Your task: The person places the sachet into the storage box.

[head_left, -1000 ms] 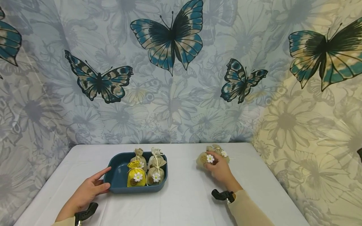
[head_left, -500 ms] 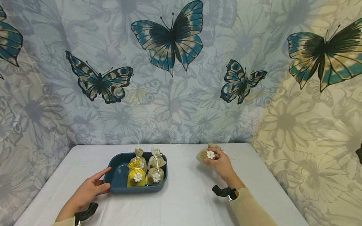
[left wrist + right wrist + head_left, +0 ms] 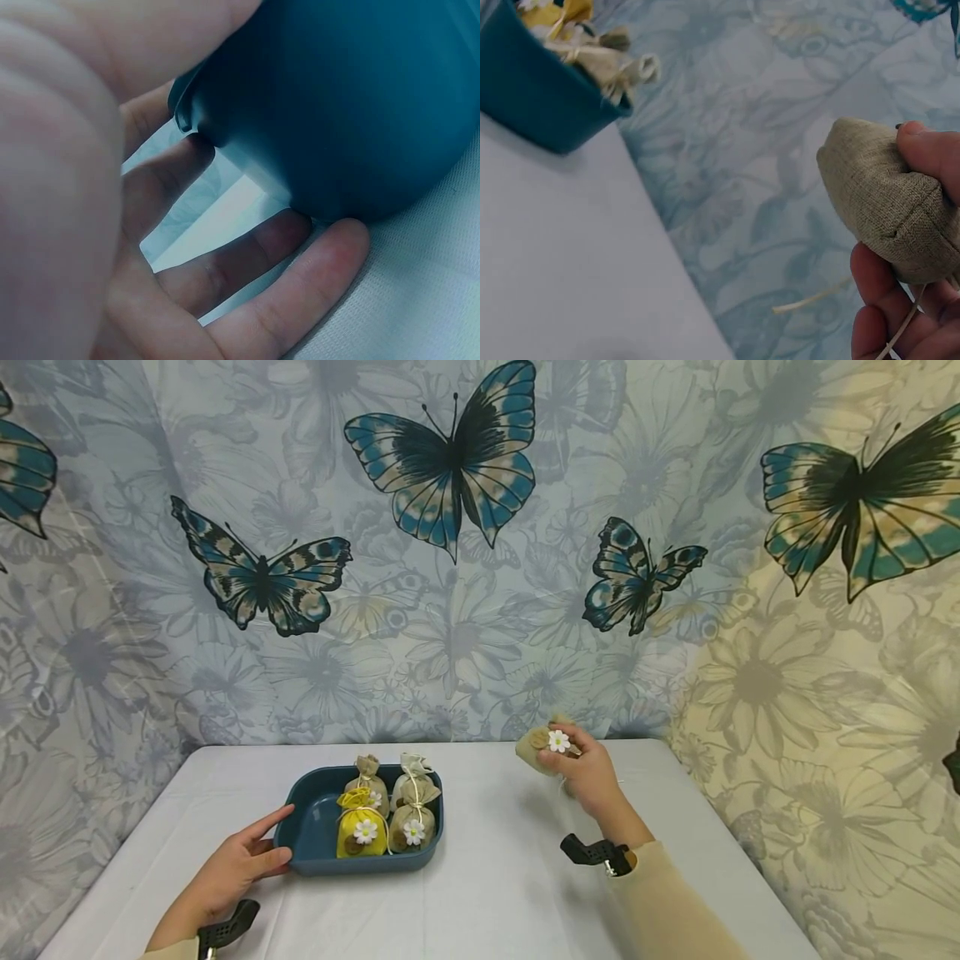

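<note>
My right hand (image 3: pixel 588 772) grips a beige cloth drawstring pouch (image 3: pixel 531 750) with a white flower and a round brown tag, above the table's far right part. In the right wrist view, thumb and fingers hold the pouch (image 3: pixel 877 195), and a thin cord trails below. On the left, my left hand (image 3: pixel 232 868) touches the end of a blue tray (image 3: pixel 315 862) with spread fingers. The left wrist view shows fingertips against its outer wall (image 3: pixel 337 112). In the tray stand a yellow pouch (image 3: pixel 362 835) and several beige pouches (image 3: pixel 412 831), grouped at its right side.
A white cloth covers the table (image 3: pixel 480 893). Behind it hangs a butterfly-patterned fabric backdrop (image 3: pixel 465 652). A light cord end (image 3: pixel 617 781) shows right of my right hand; what it belongs to is hidden.
My right hand has lifted the beige pouch from the table. The second pouch seen beside it earlier is now hidden behind the hand. Left hand and tray have stayed put.
</note>
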The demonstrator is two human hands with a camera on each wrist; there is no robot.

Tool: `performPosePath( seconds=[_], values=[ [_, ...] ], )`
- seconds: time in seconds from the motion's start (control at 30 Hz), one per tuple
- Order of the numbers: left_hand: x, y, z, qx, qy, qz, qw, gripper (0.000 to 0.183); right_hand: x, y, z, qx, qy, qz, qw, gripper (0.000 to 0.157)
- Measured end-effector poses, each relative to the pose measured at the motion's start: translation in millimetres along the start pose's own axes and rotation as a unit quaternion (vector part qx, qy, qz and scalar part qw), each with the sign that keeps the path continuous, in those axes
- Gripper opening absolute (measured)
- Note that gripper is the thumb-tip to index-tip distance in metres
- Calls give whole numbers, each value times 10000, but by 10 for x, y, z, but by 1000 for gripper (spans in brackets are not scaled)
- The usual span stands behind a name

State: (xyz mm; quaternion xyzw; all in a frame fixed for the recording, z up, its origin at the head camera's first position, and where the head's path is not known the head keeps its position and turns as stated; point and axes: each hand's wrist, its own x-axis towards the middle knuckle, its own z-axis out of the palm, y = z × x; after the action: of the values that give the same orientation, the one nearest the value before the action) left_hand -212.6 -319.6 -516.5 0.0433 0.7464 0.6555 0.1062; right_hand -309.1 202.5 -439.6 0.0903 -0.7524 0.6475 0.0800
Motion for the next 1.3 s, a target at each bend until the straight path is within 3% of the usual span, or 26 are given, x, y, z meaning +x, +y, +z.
performPosePath(
  seconds=[0.3, 0.5, 0.67, 0.97, 1.3],
  values=[
    [26, 6, -19, 29, -28, 10, 10000, 78, 59, -413, 104, -372, -231, -89, 9990, 56],
    [35, 12, -25, 65, -37, 6, 10000, 78, 119, -597, 290, 87, -571, -188, 9982, 55],
    [32, 7, -24, 85, -44, 69, 9999, 78, 153, -771, 517, 490, -996, -212, 9936, 54],
    [35, -38, -15, 82, 130, -64, 9999, 79, 215, -1038, 987, -9, -1542, -638, 9860, 51],
    [16, -38, -15, 33, 56, -42, 10000, 78, 196, -1209, 1484, 179, -2156, -588, 9745, 50]
  ],
)
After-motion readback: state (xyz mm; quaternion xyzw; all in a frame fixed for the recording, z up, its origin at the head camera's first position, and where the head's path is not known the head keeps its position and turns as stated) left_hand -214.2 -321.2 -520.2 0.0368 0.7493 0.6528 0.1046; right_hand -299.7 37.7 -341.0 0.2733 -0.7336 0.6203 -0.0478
